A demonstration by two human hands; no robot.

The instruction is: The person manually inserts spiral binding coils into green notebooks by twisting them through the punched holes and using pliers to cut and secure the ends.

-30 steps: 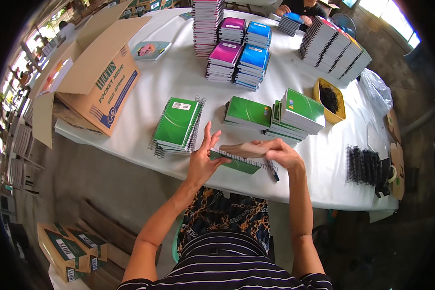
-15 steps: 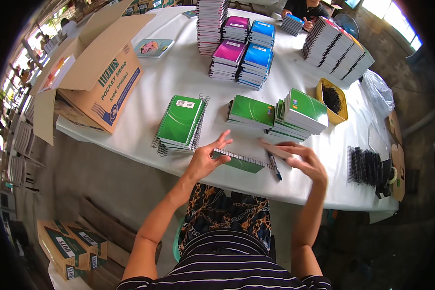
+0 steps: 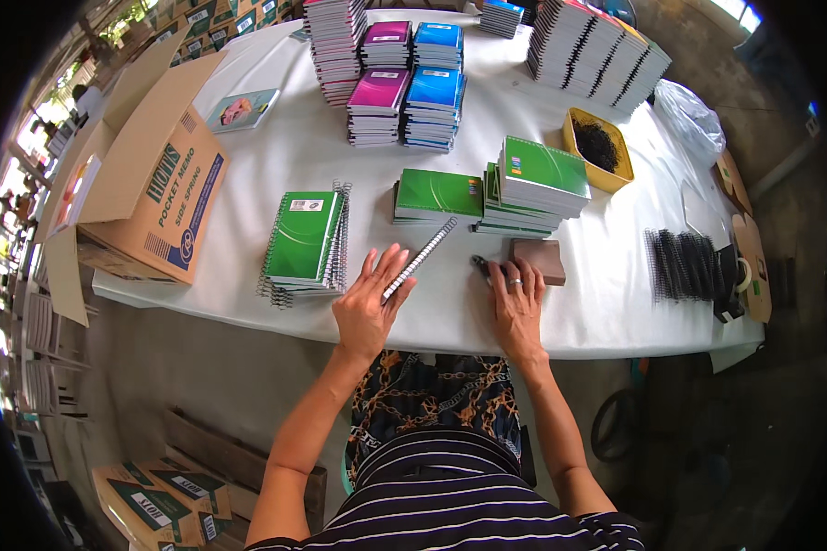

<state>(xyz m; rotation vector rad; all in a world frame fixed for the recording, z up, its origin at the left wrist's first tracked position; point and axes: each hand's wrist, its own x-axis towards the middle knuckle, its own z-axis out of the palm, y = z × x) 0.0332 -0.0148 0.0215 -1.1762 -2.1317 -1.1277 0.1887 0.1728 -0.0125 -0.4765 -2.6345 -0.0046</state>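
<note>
A spiral notebook (image 3: 419, 262) stands tilted in my left hand (image 3: 366, 308), its wire-bound edge facing up and most of its cover out of sight. The thumb and fingers hold it at the near end. My right hand (image 3: 518, 312) is down on the table with its fingertips around a dark pen (image 3: 480, 264). Right beside those fingers lies a brown block (image 3: 540, 260). Left of my left hand is a stack of green spiral notebooks (image 3: 300, 237) with loose wire coils at its sides. More green notebooks (image 3: 439, 195) lie beyond my hands, next to a taller green stack (image 3: 544, 173).
An open cardboard box (image 3: 179, 202) stands at the left. Purple notebooks (image 3: 378, 99) and blue notebooks (image 3: 434, 96) are piled farther back. To the right are a yellow tray (image 3: 627, 174) of black bits, black coils (image 3: 682, 266) and a tape dispenser (image 3: 728, 285).
The brown block has left my right hand and lies on the table. That hand has moved onto the pen. My left hand has turned the notebook, so its spine points away from me.
</note>
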